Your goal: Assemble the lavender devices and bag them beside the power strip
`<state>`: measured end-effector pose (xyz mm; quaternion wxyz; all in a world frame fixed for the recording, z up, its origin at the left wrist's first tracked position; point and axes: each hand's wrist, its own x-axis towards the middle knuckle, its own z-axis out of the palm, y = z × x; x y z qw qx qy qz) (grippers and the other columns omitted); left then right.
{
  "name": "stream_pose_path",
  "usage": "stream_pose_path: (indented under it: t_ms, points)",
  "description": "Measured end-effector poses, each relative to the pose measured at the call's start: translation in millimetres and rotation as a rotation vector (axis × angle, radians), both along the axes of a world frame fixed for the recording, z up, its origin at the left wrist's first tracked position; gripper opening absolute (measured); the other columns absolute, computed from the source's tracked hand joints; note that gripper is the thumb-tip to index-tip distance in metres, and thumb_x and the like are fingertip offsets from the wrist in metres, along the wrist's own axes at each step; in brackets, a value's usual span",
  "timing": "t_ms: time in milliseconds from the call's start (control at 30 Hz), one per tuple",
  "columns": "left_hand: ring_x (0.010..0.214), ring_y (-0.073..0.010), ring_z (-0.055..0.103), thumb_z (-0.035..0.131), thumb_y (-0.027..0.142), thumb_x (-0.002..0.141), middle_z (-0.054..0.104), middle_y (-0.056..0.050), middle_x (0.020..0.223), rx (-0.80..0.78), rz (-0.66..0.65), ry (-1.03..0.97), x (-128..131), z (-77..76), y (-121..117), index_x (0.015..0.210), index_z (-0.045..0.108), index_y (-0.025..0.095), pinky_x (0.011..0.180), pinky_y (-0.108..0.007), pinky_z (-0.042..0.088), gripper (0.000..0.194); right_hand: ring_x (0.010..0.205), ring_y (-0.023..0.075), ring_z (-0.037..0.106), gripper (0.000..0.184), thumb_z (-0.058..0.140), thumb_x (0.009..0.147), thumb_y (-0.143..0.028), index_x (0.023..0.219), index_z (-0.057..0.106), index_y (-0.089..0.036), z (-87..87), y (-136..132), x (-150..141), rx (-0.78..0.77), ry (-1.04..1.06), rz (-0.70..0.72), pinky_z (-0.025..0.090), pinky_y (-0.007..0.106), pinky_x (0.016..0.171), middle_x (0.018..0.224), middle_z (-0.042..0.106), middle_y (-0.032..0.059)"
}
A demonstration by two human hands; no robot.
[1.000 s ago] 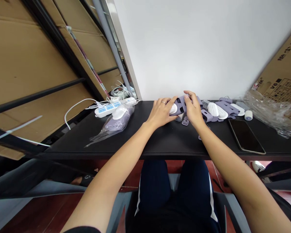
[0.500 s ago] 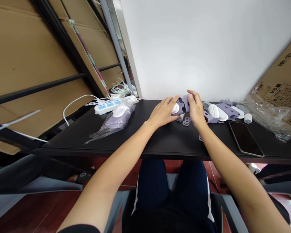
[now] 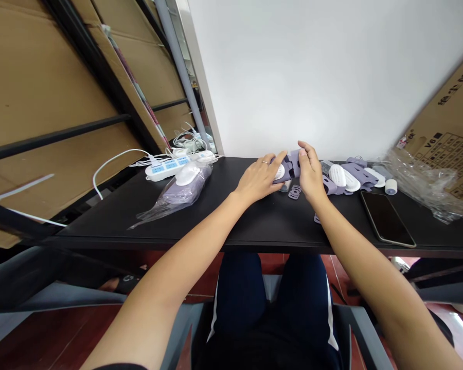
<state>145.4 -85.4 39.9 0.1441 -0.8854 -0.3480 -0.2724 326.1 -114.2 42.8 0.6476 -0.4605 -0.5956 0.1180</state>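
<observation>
Purple case (image 3: pixel 293 165) hangs over the bench (image 3: pixel 270 226), clamped between both hands: left hand (image 3: pixel 257 177) at its nine o'clock end, right hand (image 3: pixel 310 173) at three. This grip matches half a second ago; purple seen beyond the right fingers a second ago is out of sight. Small rings (image 3: pixel 295 192) lie at six o'clock, phone (image 3: pixel 386 218) at four, wrapped package (image 3: pixel 183 187) at nine.

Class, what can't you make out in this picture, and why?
Head view: parts of the purple piece, behind left hand and right hand.
Head view: rest of a small lilac part, behind the right forearm.
Head view: rest of the cardboard box, cut by the right edge.
</observation>
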Motion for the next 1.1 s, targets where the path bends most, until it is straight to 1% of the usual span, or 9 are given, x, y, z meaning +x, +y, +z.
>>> stream_pose_path:
  t_ms: [67, 167, 233, 333, 467, 600, 767, 933, 1100]
  points:
    - [0.133, -0.0350, 0.061, 0.073, 0.041, 0.093, 0.053, -0.020, 0.151, 0.040, -0.037, 0.019, -4, -3.6, 5, 0.160, 0.034, 0.024, 0.105, -0.045, 0.053, 0.079, 0.142, 0.0249, 0.053, 0.049, 0.044, 0.102, -0.063, 0.133, 0.062, -0.029, 1.1, -1, -1, -0.006, 0.021, 0.008, 0.035, 0.048, 0.124, 0.149, 0.061, 0.0069]
    - [0.135, -0.0353, 0.061, 0.067, 0.046, 0.097, 0.046, -0.020, 0.160, 0.077, -0.109, 0.026, -8, -8.7, 12, 0.148, 0.050, 0.025, 0.106, -0.047, 0.054, 0.058, 0.141, 0.0245, 0.054, 0.050, 0.042, 0.103, -0.063, 0.135, 0.061, -0.029, 2.4, -1, -1, -0.024, 0.043, 0.015, 0.037, 0.048, 0.122, 0.148, 0.062, 0.0066]
    - [0.137, -0.0354, 0.061, 0.065, 0.048, 0.098, 0.044, -0.019, 0.164, 0.085, -0.136, 0.016, -9, -10.4, 14, 0.144, 0.055, 0.027, 0.105, -0.048, 0.055, 0.052, 0.141, 0.0248, 0.054, 0.050, 0.042, 0.102, -0.064, 0.134, 0.061, -0.030, 2.4, 0, 0, -0.027, 0.047, 0.003, 0.036, 0.049, 0.123, 0.148, 0.062, 0.0063]
    - [0.139, -0.0353, 0.059, 0.065, 0.049, 0.098, 0.045, -0.018, 0.164, 0.094, -0.156, 0.010, -9, -10.5, 14, 0.146, 0.057, 0.029, 0.106, -0.048, 0.056, 0.053, 0.141, 0.0250, 0.053, 0.050, 0.044, 0.102, -0.065, 0.132, 0.062, -0.030, 1.4, 2, 4, -0.027, 0.058, -0.021, 0.036, 0.049, 0.123, 0.148, 0.062, 0.0063]
    - [0.139, -0.0341, 0.060, 0.064, 0.046, 0.099, 0.047, -0.016, 0.163, 0.096, -0.170, 0.004, -7, -9.6, 11, 0.147, 0.059, 0.031, 0.108, -0.048, 0.056, 0.051, 0.138, 0.0252, 0.055, 0.049, 0.045, 0.101, -0.064, 0.131, 0.063, -0.030, -0.8, 4, 8, -0.045, 0.063, -0.017, 0.038, 0.050, 0.121, 0.146, 0.064, 0.0066]
    - [0.137, -0.0331, 0.061, 0.065, 0.041, 0.099, 0.050, -0.014, 0.161, 0.099, -0.160, -0.004, -6, -9.2, 8, 0.145, 0.062, 0.031, 0.107, -0.047, 0.056, 0.048, 0.137, 0.0244, 0.057, 0.048, 0.045, 0.102, -0.062, 0.132, 0.063, -0.030, -2.8, 7, 9, -0.055, 0.057, -0.006, 0.040, 0.049, 0.121, 0.145, 0.064, 0.0075]
    - [0.135, -0.0330, 0.062, 0.064, 0.038, 0.098, 0.051, -0.013, 0.161, 0.085, -0.142, -0.005, -6, -9.0, 7, 0.145, 0.063, 0.032, 0.106, -0.048, 0.056, 0.047, 0.137, 0.0239, 0.057, 0.049, 0.041, 0.103, -0.064, 0.134, 0.062, -0.032, -4.6, 8, 11, -0.078, 0.033, 0.017, 0.042, 0.048, 0.118, 0.147, 0.064, 0.0067]
    - [0.136, -0.0330, 0.062, 0.062, 0.041, 0.099, 0.052, -0.012, 0.160, 0.127, -0.145, 0.021, -7, -10.9, 9, 0.146, 0.061, 0.033, 0.106, -0.047, 0.055, 0.048, 0.141, 0.0250, 0.054, 0.054, 0.042, 0.102, -0.066, 0.136, 0.061, -0.029, -4.1, 7, 11, -0.077, 0.010, 0.030, 0.038, 0.049, 0.122, 0.150, 0.061, 0.0078]
    - [0.136, -0.0350, 0.061, 0.063, 0.041, 0.099, 0.051, -0.016, 0.161, 0.154, -0.173, 0.045, -7, -12.3, 11, 0.145, 0.062, 0.030, 0.106, -0.049, 0.055, 0.047, 0.140, 0.0250, 0.054, 0.051, 0.043, 0.102, -0.065, 0.131, 0.064, -0.029, -4.4, 8, 9, -0.076, -0.009, 0.024, 0.035, 0.049, 0.123, 0.147, 0.064, 0.0070]
